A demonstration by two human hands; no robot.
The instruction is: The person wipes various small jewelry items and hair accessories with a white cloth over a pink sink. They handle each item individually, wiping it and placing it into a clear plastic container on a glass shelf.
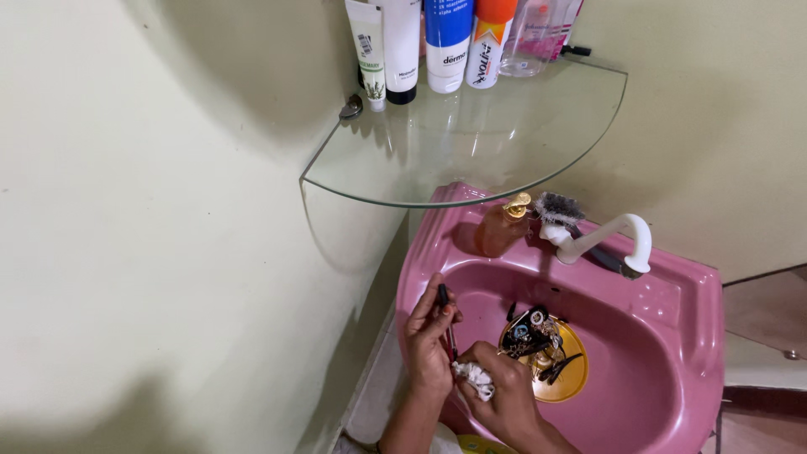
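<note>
Looking down from the head camera, a thin dark stick (446,324) pinched upright in the left hand (429,340), crumpled white cloth (476,377) gripped in the right hand (503,388), both over the pink sink (672,353), yellow dish (572,374) of dark clips lying just beside, white tap (618,238) set behind

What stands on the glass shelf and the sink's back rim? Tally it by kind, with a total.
Tubes or cans on the glass shelf: 4
Clear bottle: 1
Amber pump bottle: 1
Brush: 1
Total: 7
</note>
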